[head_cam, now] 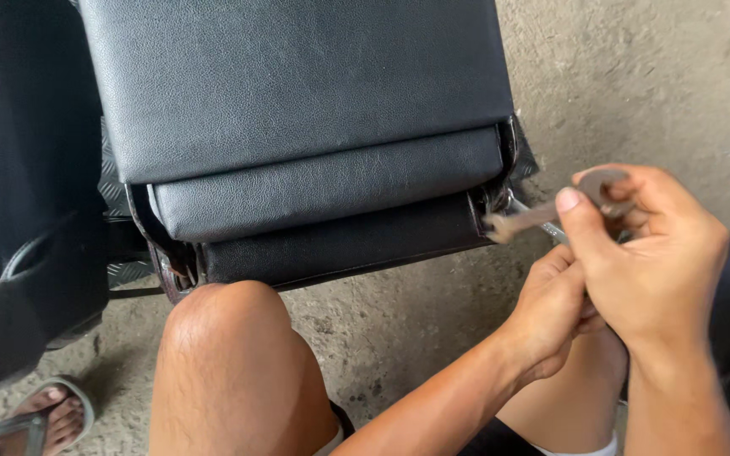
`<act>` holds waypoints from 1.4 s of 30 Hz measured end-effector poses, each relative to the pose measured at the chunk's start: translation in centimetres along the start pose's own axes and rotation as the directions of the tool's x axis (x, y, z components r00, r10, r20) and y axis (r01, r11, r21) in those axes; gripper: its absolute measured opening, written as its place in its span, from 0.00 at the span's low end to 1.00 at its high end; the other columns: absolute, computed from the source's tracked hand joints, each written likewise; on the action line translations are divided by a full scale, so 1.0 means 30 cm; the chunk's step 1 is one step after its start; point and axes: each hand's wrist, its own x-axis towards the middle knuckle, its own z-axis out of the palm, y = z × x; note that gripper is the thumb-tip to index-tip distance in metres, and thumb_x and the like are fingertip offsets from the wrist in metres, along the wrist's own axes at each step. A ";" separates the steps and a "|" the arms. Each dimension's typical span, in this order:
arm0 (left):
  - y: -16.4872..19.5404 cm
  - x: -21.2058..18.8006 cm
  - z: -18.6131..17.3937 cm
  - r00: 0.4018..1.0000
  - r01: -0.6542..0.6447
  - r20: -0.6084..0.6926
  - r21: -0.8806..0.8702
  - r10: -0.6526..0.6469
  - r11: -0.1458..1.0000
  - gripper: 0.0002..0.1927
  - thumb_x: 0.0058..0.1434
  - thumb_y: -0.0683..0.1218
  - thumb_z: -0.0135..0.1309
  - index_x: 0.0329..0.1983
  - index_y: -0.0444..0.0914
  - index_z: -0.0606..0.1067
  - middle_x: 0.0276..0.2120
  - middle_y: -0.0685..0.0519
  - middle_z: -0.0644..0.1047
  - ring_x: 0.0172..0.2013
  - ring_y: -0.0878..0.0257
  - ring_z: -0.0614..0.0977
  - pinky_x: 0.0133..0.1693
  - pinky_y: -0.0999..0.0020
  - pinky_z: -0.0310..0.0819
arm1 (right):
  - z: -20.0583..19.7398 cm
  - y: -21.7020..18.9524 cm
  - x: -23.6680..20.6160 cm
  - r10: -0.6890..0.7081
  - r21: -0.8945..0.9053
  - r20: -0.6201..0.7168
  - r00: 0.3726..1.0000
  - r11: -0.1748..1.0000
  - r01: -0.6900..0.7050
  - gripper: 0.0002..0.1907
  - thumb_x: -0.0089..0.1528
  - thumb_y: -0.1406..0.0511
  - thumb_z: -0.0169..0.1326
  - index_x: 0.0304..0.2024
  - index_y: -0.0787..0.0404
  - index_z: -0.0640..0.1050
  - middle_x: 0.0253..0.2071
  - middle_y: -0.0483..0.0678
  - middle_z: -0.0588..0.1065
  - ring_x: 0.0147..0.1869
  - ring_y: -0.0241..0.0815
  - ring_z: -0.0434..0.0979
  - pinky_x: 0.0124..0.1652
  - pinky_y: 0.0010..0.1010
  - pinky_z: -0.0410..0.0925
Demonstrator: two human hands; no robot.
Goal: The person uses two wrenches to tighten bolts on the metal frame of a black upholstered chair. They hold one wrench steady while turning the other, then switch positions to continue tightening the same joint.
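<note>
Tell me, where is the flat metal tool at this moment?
In the head view, the flat metal tool is on the right side, pinched in the right hand, with its tip at the lower right corner of the black seat, just above the left hand.

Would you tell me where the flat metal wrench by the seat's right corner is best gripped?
Probably the wrench at its free rounded end, from the right: its other end points left into the seat corner hardware, and the right hand already pinches that outer end there.
</note>
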 end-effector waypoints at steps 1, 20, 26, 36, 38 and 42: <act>0.007 -0.004 -0.001 1.000 -0.014 0.019 0.026 0.013 1.000 0.07 0.75 0.47 0.44 0.40 0.43 0.69 0.23 0.64 0.66 0.21 0.76 0.61 0.22 0.77 0.50 | -0.006 -0.006 -0.003 0.009 -0.110 0.011 1.000 0.994 -0.008 0.11 0.64 0.71 0.62 0.48 0.69 0.78 0.39 0.53 0.80 0.39 0.38 0.79 0.39 0.26 0.71; -0.026 -0.016 -0.037 0.999 0.038 -0.034 -0.033 -0.039 0.999 0.08 0.73 0.44 0.44 0.37 0.43 0.71 0.24 0.64 0.66 0.22 0.76 0.61 0.22 0.79 0.52 | -0.020 0.038 0.050 -0.081 -0.571 0.222 0.972 0.797 0.197 0.12 0.64 0.63 0.64 0.44 0.65 0.79 0.33 0.55 0.81 0.36 0.52 0.83 0.35 0.39 0.73; -0.075 -0.013 -0.041 1.000 -0.017 0.001 -0.055 0.017 0.998 0.10 0.74 0.41 0.45 0.34 0.42 0.70 0.25 0.62 0.68 0.22 0.75 0.63 0.22 0.77 0.52 | -0.007 0.020 0.059 -0.064 -0.599 0.408 0.911 0.734 0.320 0.10 0.65 0.62 0.61 0.44 0.61 0.80 0.27 0.55 0.80 0.32 0.54 0.83 0.34 0.42 0.73; -0.059 -0.006 -0.029 0.997 0.047 -0.063 -0.003 -0.047 0.999 0.14 0.73 0.47 0.48 0.28 0.44 0.67 0.22 0.63 0.65 0.20 0.76 0.61 0.21 0.78 0.52 | 0.064 0.053 0.165 -0.240 -0.521 0.426 0.872 0.723 0.453 0.10 0.68 0.63 0.62 0.46 0.62 0.79 0.23 0.53 0.77 0.29 0.54 0.79 0.32 0.43 0.70; -0.051 -0.015 -0.031 1.000 0.028 -0.010 0.010 -0.028 1.000 0.17 0.75 0.47 0.49 0.27 0.44 0.66 0.22 0.64 0.63 0.20 0.77 0.59 0.19 0.79 0.50 | 0.089 0.045 0.194 -0.251 -0.508 0.442 0.861 0.721 0.471 0.10 0.67 0.63 0.62 0.46 0.62 0.79 0.22 0.52 0.76 0.28 0.53 0.78 0.32 0.42 0.70; -0.042 -0.025 -0.022 0.995 0.077 -0.057 -0.015 -0.078 0.997 0.15 0.72 0.48 0.48 0.27 0.46 0.67 0.22 0.64 0.64 0.20 0.77 0.60 0.20 0.80 0.50 | 0.090 0.018 0.188 -0.076 -0.479 0.468 0.881 0.816 0.325 0.13 0.65 0.62 0.61 0.46 0.64 0.78 0.21 0.50 0.76 0.23 0.46 0.77 0.28 0.39 0.70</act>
